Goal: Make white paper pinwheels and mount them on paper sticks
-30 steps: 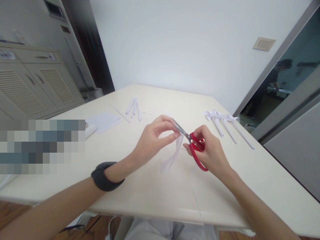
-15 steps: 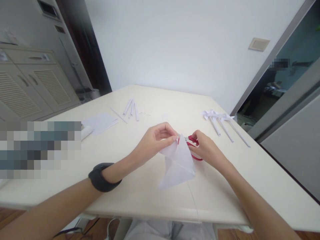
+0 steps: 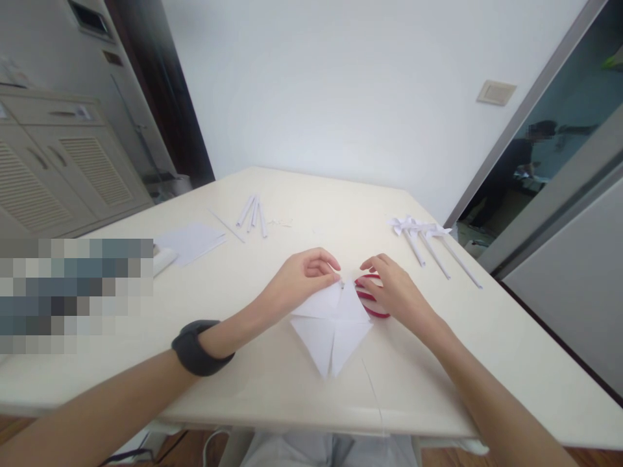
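Note:
A creased white paper square [image 3: 331, 329] lies flat on the cream table [image 3: 272, 383] in front of me, its cut flaps meeting near the top. My left hand [image 3: 300, 279] rests on its upper left flap, with the fingertips pinched together at the paper's top corner. My right hand [image 3: 394, 292] lies over the red-handled scissors [image 3: 366, 305], which rest on the table just right of the paper; its fingers curl loosely around the handles. A black band sits on my left wrist [image 3: 200, 347].
Several finished white paper pinwheels on rolled sticks [image 3: 428, 239] lie at the back right. Rolled paper sticks [image 3: 252, 213] lie at the back centre, with flat white sheets [image 3: 191, 241] to their left. The table's edge runs close on the right.
The paper was held up with the scissors at it; now both have come down, the paper is spread flat and the scissors rest on the table.

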Tool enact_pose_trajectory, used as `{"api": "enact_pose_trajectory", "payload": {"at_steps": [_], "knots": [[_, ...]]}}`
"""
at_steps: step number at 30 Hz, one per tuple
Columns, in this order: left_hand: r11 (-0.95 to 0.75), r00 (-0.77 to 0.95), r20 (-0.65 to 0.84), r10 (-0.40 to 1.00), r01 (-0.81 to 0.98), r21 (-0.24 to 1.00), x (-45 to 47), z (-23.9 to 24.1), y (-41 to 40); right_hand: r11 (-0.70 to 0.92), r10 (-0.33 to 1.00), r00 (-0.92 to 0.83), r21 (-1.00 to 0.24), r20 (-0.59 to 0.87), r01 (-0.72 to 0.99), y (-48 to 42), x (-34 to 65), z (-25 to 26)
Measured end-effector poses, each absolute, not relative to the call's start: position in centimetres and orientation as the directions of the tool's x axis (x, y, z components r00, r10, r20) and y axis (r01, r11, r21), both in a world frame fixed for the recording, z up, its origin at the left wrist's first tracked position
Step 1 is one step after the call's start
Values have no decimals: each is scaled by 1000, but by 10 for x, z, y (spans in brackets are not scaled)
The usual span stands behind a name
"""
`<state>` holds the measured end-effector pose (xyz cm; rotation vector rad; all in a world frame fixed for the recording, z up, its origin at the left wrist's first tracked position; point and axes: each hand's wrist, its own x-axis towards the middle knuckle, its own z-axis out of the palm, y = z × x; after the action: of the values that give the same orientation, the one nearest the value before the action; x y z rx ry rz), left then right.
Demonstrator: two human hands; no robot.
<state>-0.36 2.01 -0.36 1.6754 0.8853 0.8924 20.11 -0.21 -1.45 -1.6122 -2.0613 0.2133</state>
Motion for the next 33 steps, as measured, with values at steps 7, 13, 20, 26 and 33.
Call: {"api": "enact_pose_trajectory", "payload": {"at_steps": [7,13,20,26,33], "knots": [[-239,474,130,871,178,955,-2,-9,20,623,747,-344,-419,569,661,-19,184,4],[-201,464,86,881,204,958,-2,-7,19,607,748,-401,-299,529,736,-17,181,-10],[-199,454,90,887,197,960,-2,-7,19,609,734,-397,-276,551,743,-14,182,-10],[-192,457,101,884,158,969,-3,-10,21,589,760,-385,-305,524,749,-16,181,-11],[-203,468,113,877,147,968,-1,-12,23,575,777,-351,-360,523,735,-15,178,-11]]}}
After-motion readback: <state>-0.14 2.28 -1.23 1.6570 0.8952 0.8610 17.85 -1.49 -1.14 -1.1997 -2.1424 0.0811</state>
